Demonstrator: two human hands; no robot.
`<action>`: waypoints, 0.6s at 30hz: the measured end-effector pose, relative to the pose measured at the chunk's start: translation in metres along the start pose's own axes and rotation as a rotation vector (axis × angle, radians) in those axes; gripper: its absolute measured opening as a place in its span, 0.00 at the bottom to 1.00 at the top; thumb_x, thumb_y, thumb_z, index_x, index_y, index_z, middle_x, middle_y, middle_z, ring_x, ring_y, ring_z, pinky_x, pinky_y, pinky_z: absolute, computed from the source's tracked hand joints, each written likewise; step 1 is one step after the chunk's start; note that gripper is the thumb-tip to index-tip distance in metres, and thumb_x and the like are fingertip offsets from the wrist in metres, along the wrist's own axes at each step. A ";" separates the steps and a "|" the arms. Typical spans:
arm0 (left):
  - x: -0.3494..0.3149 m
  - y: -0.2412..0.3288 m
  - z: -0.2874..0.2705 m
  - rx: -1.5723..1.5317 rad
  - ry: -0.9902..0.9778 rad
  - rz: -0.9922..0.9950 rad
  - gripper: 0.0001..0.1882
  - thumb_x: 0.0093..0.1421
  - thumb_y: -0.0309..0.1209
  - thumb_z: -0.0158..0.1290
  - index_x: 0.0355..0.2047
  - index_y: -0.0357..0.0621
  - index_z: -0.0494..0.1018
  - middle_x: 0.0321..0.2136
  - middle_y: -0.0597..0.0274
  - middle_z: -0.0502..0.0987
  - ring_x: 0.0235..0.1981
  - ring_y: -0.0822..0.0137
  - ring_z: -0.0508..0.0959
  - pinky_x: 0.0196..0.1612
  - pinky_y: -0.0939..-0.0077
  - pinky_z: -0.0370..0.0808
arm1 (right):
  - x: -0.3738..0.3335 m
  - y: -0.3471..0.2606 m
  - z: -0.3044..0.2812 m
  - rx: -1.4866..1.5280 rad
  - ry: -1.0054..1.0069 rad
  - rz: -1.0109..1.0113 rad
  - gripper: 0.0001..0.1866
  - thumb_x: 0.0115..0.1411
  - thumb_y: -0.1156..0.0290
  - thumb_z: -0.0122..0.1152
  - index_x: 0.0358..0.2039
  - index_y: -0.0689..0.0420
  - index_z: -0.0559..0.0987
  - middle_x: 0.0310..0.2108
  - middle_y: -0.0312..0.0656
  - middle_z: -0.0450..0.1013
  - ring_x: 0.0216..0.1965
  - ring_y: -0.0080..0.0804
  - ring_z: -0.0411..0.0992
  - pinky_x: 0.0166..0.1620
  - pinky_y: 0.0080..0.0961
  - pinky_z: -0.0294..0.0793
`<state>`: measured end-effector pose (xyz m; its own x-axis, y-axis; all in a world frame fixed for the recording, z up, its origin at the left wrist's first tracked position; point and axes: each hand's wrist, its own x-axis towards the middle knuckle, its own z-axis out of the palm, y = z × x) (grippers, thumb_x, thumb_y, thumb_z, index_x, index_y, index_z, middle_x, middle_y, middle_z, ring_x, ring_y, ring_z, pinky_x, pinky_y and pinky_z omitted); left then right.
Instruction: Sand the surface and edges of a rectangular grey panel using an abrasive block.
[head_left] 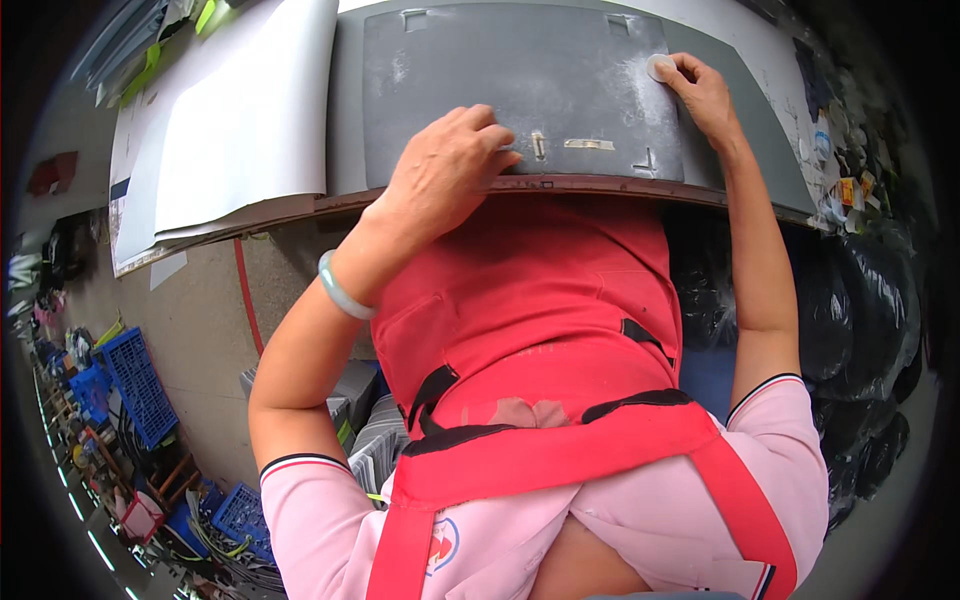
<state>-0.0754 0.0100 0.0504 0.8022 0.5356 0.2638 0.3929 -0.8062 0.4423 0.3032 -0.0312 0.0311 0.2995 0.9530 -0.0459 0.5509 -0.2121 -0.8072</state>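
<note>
Along the brown near edge of the worktable [575, 185] lies one flat, dark-grey rectangular panel [490, 75], smeared with white powder, thickest on its right side. At its right edge, the right hand [704, 100] pinches one round white disc [660, 67] between thumb and fingers; the left hand [450, 163] curls over the near side, and what it grips, if anything, I cannot tell. Grey sheeting [748, 140] reaches wider to the panel's right than to its left, where one large white sheet [245, 110] lies beyond. Two beige strips [590, 145] and three small angular corner marks [414, 21] show on the panel.
</note>
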 end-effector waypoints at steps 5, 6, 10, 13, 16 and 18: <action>0.053 0.019 0.054 0.058 0.179 -0.050 0.10 0.64 0.35 0.56 0.29 0.42 0.77 0.29 0.57 0.76 0.33 0.55 0.80 0.37 0.61 0.78 | 0.001 0.002 0.000 -0.085 0.025 0.017 0.17 0.65 0.56 0.64 0.40 0.59 0.83 0.33 0.29 0.77 0.35 0.17 0.70 0.42 0.17 0.70; 0.057 0.020 0.063 0.092 0.219 -0.086 0.10 0.64 0.35 0.57 0.29 0.43 0.76 0.28 0.58 0.75 0.31 0.57 0.79 0.35 0.62 0.77 | 0.002 0.003 0.004 -0.028 0.057 0.018 0.16 0.65 0.56 0.65 0.40 0.58 0.83 0.32 0.28 0.76 0.35 0.16 0.70 0.42 0.16 0.69; 0.060 0.012 0.077 0.143 0.346 -0.011 0.10 0.62 0.35 0.58 0.27 0.45 0.72 0.24 0.60 0.72 0.28 0.59 0.76 0.33 0.64 0.73 | -0.014 0.007 0.006 0.071 0.216 -0.038 0.14 0.66 0.60 0.66 0.42 0.58 0.83 0.30 0.28 0.75 0.33 0.14 0.69 0.39 0.13 0.69; 0.055 0.010 0.069 0.153 0.202 -0.063 0.06 0.63 0.35 0.58 0.35 0.47 0.75 0.33 0.61 0.75 0.40 0.59 0.78 0.44 0.58 0.73 | -0.051 -0.035 0.012 0.163 0.049 -0.033 0.10 0.66 0.66 0.64 0.42 0.59 0.83 0.30 0.30 0.76 0.30 0.16 0.70 0.37 0.17 0.72; 0.056 0.007 0.076 0.258 0.344 0.017 0.10 0.64 0.35 0.55 0.45 0.53 0.77 0.48 0.59 0.75 0.56 0.55 0.73 0.58 0.39 0.66 | -0.094 -0.056 0.019 -0.004 -0.021 -0.039 0.08 0.65 0.70 0.65 0.40 0.61 0.84 0.31 0.35 0.79 0.30 0.19 0.72 0.37 0.19 0.73; 0.056 0.006 0.081 0.263 0.243 -0.050 0.17 0.66 0.36 0.53 0.55 0.58 0.75 0.59 0.58 0.70 0.64 0.50 0.66 0.61 0.20 0.56 | -0.111 -0.062 0.020 -0.071 -0.022 -0.123 0.08 0.64 0.71 0.65 0.40 0.62 0.83 0.32 0.40 0.79 0.30 0.25 0.73 0.37 0.22 0.73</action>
<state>0.0086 0.0149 -0.0010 0.6615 0.5944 0.4572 0.5565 -0.7978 0.2320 0.2202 -0.1197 0.0747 0.2097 0.9770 0.0373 0.6364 -0.1075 -0.7638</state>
